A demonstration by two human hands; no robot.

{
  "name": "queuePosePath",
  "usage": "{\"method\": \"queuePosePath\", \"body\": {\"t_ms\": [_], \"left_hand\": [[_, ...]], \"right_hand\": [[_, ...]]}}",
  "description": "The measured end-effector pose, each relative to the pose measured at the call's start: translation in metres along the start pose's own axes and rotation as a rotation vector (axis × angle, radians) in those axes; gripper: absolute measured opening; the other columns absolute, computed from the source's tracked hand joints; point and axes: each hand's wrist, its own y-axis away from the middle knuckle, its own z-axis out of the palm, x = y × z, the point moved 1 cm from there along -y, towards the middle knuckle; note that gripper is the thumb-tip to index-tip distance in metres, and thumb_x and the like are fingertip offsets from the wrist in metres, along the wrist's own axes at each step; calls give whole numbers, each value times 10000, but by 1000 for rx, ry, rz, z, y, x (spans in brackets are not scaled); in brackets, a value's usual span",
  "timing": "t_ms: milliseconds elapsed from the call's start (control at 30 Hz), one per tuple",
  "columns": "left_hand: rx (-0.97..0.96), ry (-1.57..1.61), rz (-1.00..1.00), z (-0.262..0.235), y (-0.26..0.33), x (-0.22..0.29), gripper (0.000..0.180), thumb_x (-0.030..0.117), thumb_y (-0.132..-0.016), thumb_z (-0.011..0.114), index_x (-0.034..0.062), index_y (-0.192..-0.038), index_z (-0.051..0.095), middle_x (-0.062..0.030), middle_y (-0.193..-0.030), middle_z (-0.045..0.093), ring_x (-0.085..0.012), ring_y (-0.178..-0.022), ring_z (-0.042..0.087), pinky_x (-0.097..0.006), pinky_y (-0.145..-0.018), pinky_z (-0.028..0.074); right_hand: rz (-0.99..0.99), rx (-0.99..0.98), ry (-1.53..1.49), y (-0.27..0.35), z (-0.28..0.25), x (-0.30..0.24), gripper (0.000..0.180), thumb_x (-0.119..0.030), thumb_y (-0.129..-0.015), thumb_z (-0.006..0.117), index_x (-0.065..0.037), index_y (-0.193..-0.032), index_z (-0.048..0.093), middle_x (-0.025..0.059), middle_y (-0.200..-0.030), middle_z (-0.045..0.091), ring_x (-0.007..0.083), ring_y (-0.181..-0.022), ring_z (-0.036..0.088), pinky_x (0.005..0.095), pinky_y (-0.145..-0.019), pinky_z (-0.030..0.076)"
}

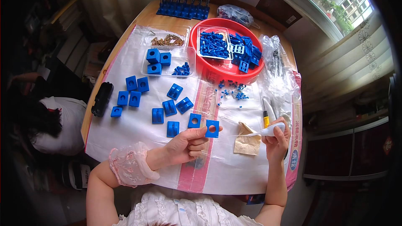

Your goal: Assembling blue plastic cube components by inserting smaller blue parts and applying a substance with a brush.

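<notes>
Left hand (187, 144) pinches a blue square block (212, 129) upright, its hole facing up toward the head — right hand (276, 140), closed around a white tool (268, 131), points its tip leftward at the block, just above the desk (138, 19).

Left hand (186, 144): reaching in from the lower left, palm up, fingers pinching closed.
Right hand (276, 140): rising upright from the lower edge, fingers curling in a closed grip.
Forearms: both bare, angling inward.
</notes>
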Motion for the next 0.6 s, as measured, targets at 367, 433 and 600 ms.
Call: {"method": "queuePosePath", "body": {"t_ms": [367, 433, 600], "left_hand": [[12, 4, 4, 1, 0, 0, 455, 307, -1028, 467, 54, -1405, 426, 78, -603, 230, -26, -494, 207, -193, -448, 187], [8, 2, 3, 1, 0, 0, 456, 306, -1029, 464, 54, -1407, 423, 78, -605, 227, -27, -494, 205, -194, -448, 186], [15, 0, 0, 2, 0, 0, 456, 306, -1030, 462, 57, -1409, 423, 79, -610, 223, -27, -497, 202, -195, -448, 185]], "right_hand": [[-5, 4, -4, -1, -1, 0, 185, -222, -905, 594, -72, -868, 493, -50, -546, 332, 26, -445, 270, 209, -423, 254], [-7, 3, -4, -1, -1, 0, 185, -223, -905, 595, -72, -870, 494, -50, -546, 333, 25, -445, 271, 208, -423, 253], [-6, 0, 7, -1, -2, 1, 182, -224, -908, 591, -73, -874, 495, -49, -546, 336, 24, -445, 274, 206, -423, 252]]}}
